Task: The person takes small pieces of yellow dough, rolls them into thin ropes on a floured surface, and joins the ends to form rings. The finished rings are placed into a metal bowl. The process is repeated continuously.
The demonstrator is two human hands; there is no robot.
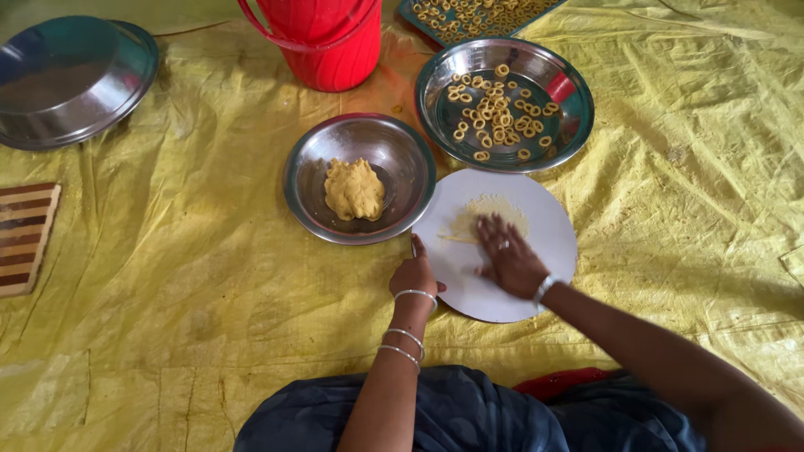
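The right hand (509, 256) presses spread, flat fingers on the white board (544, 226); the left hand (414, 274) grips its edge. The steel bowl (311, 167) holds a dough lump (354, 189), and the steel plate (569, 125) holds dough rings (496, 113).

Yellow sheet (184, 276) w/ steel bowl (311, 180), plates, red bucket (331, 42).

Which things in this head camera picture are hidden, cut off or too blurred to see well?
- Dough under the right hand on the white round board: covered by the palm, fingers motion-blurred.
- Red bucket: top cut by the upper edge.
- Tray of rings: mostly beyond the upper edge.
- Striped wooden board: cut by the left edge.
- Left hand fingertips: hidden at the board's rim.
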